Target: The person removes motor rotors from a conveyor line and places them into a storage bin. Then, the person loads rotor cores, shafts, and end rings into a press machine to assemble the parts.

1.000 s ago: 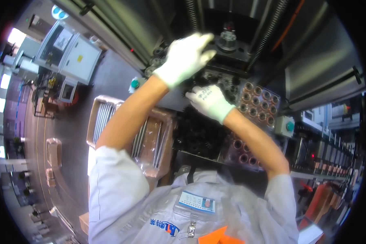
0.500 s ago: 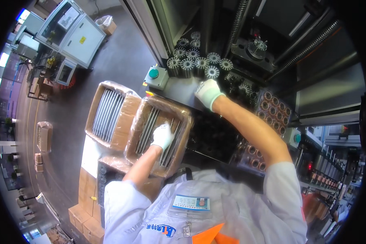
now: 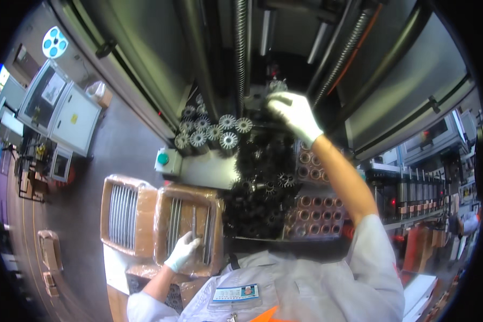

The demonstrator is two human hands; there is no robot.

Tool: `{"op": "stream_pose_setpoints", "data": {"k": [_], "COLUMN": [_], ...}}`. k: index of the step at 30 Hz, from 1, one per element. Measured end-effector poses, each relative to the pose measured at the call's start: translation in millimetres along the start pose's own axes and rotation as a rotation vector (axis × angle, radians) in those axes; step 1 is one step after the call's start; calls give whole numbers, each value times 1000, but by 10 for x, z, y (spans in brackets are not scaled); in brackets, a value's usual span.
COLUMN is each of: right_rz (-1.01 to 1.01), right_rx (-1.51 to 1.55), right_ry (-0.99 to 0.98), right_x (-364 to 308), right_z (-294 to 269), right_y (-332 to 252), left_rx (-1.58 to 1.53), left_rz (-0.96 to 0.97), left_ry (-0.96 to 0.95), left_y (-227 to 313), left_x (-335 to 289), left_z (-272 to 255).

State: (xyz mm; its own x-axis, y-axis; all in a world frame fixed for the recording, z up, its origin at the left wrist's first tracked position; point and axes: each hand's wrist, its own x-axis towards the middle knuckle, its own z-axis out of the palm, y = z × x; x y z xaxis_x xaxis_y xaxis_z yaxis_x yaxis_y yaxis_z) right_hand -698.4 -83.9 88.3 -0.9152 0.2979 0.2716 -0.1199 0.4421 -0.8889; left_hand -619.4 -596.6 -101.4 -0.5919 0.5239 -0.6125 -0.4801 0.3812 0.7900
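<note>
My left hand, in a white glove, is closed around a metal shaft that stands up over the plastic-lined carton. More metal rods lie side by side in that carton. Inside the machine, my right hand, also gloved, is at a small metal part on the machine's fixture. Its fingertips are blurred and partly dark, so their grip cannot be made out. Nearer me, toothed metal cores stand grouped to the left of that hand.
A second carton of rods stands at left. A green button box sits on the bench corner. Clear trays of copper-coloured ringed parts lie at right, beside a dark heap of toothed parts. Vertical machine columns rise beyond.
My right hand has moved from the bench plate forward to the machine's fixture. My left hand has drawn back toward me, with a shaft lifted in it. The view has shifted toward the machine.
</note>
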Motion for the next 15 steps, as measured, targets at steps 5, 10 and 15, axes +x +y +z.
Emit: {"op": "stream_pose_setpoints", "data": {"k": [5,10,15], "right_rz": [11,219,324], "right_rx": [-143,-91,268], "right_ry": [276,196,206], "right_x": [463,718,826], "right_z": [-420,-469,-379], "right_y": [416,470,591], "left_rx": [-144,-71,-26], "left_rz": [183,262,356], "left_ry": [188,282,273], "left_y": [1121,1526,1699], "left_x": [-82,133,375], "left_z": [129,393,744]}}
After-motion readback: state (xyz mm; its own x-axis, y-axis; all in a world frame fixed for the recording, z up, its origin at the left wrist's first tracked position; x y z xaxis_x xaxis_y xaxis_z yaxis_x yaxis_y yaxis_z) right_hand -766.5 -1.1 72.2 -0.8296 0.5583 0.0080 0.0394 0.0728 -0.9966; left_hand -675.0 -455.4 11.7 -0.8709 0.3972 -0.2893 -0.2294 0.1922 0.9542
